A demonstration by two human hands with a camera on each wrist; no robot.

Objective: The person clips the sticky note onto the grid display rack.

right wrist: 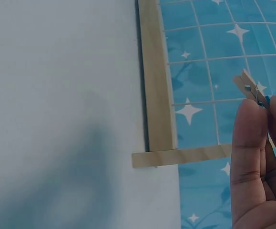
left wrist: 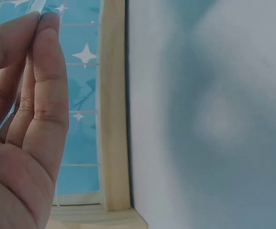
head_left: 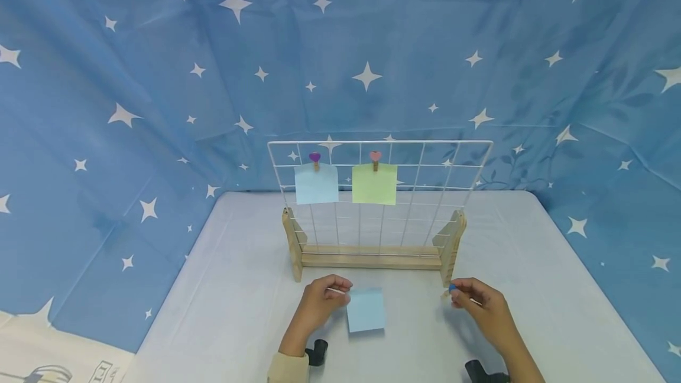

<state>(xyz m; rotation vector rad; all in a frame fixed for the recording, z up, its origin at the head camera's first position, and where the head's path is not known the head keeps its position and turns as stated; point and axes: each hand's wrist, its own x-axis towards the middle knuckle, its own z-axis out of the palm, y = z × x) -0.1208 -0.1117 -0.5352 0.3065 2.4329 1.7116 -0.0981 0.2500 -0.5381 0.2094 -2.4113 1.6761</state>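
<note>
Between thumb and fingertips, my left hand [head_left: 321, 303] pinches the upper left edge of a blue paper note [head_left: 366, 310], which it holds in front of the rack. In the left wrist view only a sliver of the note shows at the fingertips. My right hand [head_left: 483, 306] pinches a small wooden clothespin [right wrist: 251, 87] with a blue end, its jaws pointing away from the fingers. The white wire grid rack [head_left: 415, 194] stands behind both hands. On it hang a light blue note [head_left: 316, 185] and a green note [head_left: 374, 185].
A purple heart clothespin [head_left: 315, 158] holds the hanging blue note, and a pink heart clothespin [head_left: 375, 158] the green one. The rack's wooden base [head_left: 372, 257] stands on a white table [head_left: 239, 265]. Behind hangs a blue star-patterned cloth [head_left: 298, 28].
</note>
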